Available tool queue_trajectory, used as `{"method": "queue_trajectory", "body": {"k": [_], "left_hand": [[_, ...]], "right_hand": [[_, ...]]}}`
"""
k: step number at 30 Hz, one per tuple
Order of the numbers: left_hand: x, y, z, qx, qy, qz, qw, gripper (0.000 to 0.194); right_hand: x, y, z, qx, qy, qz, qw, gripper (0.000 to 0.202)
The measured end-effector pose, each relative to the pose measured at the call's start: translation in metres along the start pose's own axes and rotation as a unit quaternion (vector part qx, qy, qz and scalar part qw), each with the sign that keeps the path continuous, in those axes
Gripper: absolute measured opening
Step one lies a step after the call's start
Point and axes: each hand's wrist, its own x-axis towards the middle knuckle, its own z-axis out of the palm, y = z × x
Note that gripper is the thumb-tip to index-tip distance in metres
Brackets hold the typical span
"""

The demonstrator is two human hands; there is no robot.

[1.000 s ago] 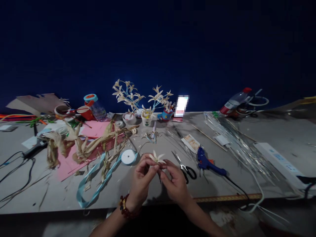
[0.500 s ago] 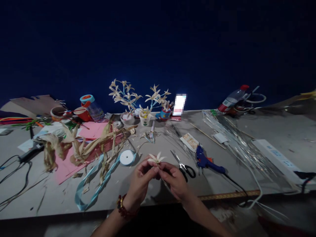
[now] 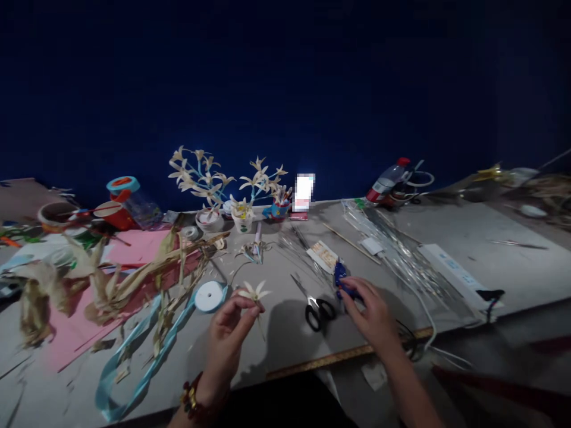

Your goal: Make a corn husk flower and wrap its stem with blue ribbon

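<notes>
A small cream dried-husk flower (image 3: 254,291) was pinched upright in the left hand (image 3: 227,336), stem down. The blue plastic glue gun (image 3: 342,279) lay right under the right hand (image 3: 372,312), fingers curled over it, grip not clearly closed. Black-handled scissors (image 3: 314,306) were lying between the hands.

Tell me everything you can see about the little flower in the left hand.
The flower is small and cream-coloured, with several narrow pointed petals spreading like a star; it looks made of dried husk strips. A thin stem hangs below it. The left hand pinches it just under the petals between thumb and fingertips, holding it upright above the grey table, near the ribbon spool. Nothing else touches it; the right hand is away at the blue glue gun.
</notes>
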Motion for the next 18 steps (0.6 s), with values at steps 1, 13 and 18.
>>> {"method": "queue_trajectory", "body": {"k": [1, 13, 18], "left_hand": [[0.001, -0.001, 0.0, 0.0, 0.002, -0.006, 1.0, 0.016], [0.002, -0.005, 0.002, 0.015, 0.004, -0.031, 0.999, 0.022], [0.003, 0.0, 0.002, 0.05, 0.015, -0.013, 0.999, 0.022]], "right_hand": [[-0.003, 0.017, -0.007, -0.058, -0.01, 0.007, 0.998, 0.025], [0.002, 0.076, -0.01, -0.233, -0.169, -0.072, 0.955, 0.053], [0.018, 0.089, -0.024, -0.155, -0.194, -0.065, 0.967, 0.046]]}}
